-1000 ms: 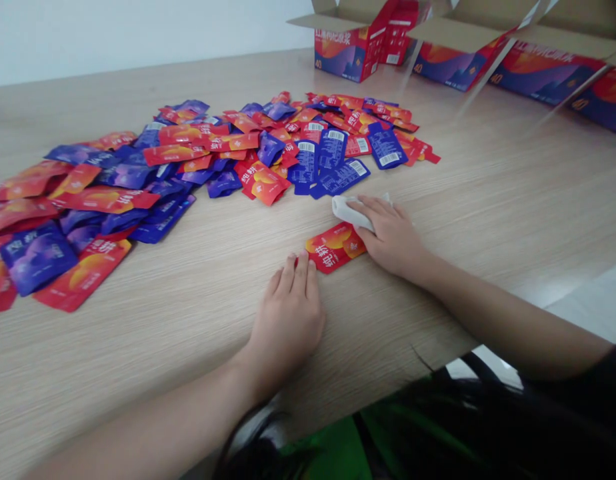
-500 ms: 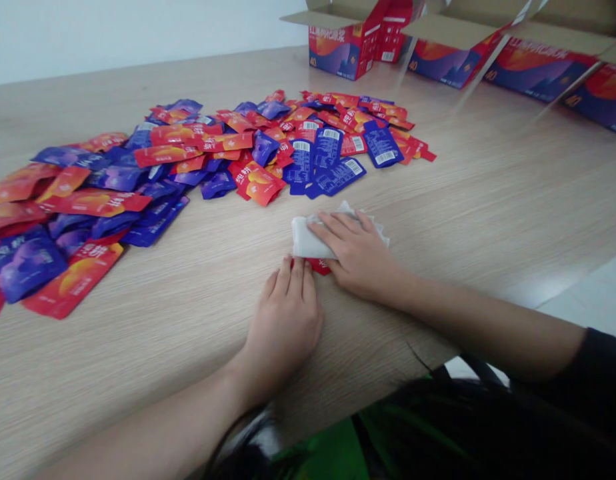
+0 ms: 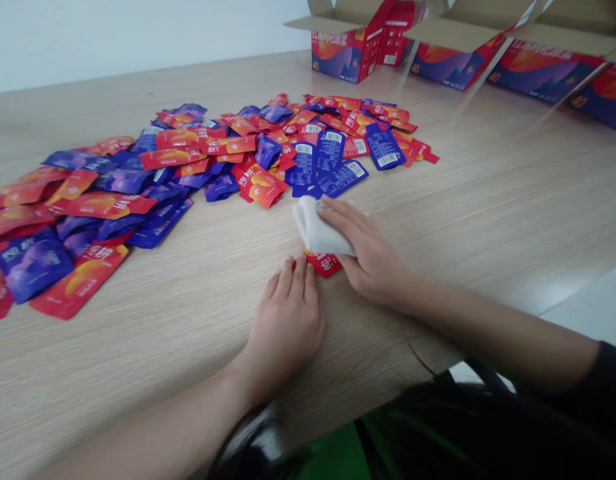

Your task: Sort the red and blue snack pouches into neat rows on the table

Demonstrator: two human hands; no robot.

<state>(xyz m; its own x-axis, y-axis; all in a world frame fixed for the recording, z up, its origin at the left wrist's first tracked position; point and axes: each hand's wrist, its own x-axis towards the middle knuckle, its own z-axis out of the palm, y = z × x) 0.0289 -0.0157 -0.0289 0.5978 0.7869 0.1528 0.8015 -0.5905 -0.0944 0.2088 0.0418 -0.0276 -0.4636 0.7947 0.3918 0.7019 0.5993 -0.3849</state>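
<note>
Hands are close together but not touching, low on the pale wood-grain table (image 3: 453,220) in the head view. The left hand (image 3: 287,327) lies flat, its fingertips (image 3: 301,267) against the lower edge of a small glossy red sachet (image 3: 324,264), which sits just below the right hand (image 3: 373,257). That hand grips a bunched white cloth (image 3: 319,230) under its fingers, and the cloth's folds overlap the sachet's top edge. Beyond them, a loose spread of red and purple-blue foil sachets (image 3: 168,159) covers the table, some showing barcoded backs. Open red-and-blue cardboard cartons (image 3: 344,57) stand along the far side.
</note>
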